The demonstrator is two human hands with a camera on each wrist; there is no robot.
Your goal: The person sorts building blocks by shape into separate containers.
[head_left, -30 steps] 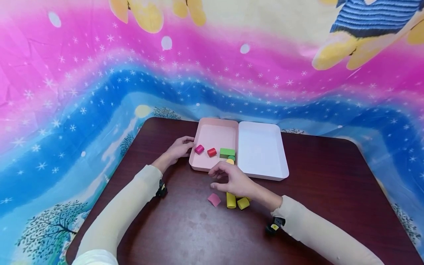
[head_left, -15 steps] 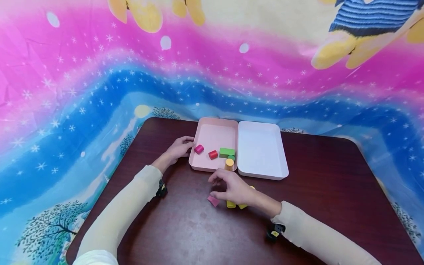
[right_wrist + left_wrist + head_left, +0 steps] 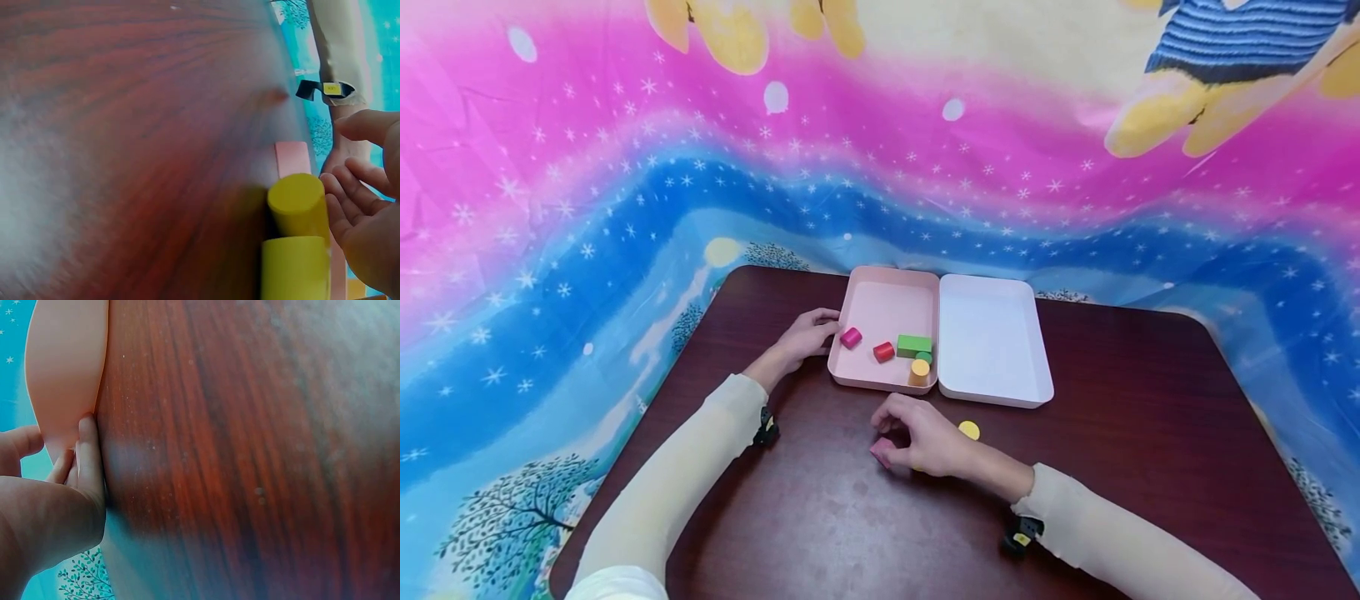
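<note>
My left hand (image 3: 808, 336) touches the left side of the pink tray (image 3: 887, 293); in the left wrist view its fingers (image 3: 89, 447) lie against the tray's wall (image 3: 69, 356). My right hand (image 3: 928, 437) is low over the table, thumb and fingers apart around a small pink block (image 3: 880, 450). The right wrist view shows this hand (image 3: 369, 206) with spread fingers beside two yellow cylinders (image 3: 297, 203), the pink block (image 3: 292, 158) lying beyond them. From the head, the right hand hides most of these cylinders.
In the pink tray are a magenta block (image 3: 851, 337), a red block (image 3: 883, 352), a green rectangular block (image 3: 914, 345), a green round piece (image 3: 923, 357) and an orange-yellow cylinder (image 3: 920, 372). Right of it stands a white tray (image 3: 992, 333). A yellow round block (image 3: 969, 430) lies behind my right wrist.
My right hand has moved down toward me, from near the pink tray's front edge to the pink block. The red block has shifted slightly right. My left hand stays in place.
</note>
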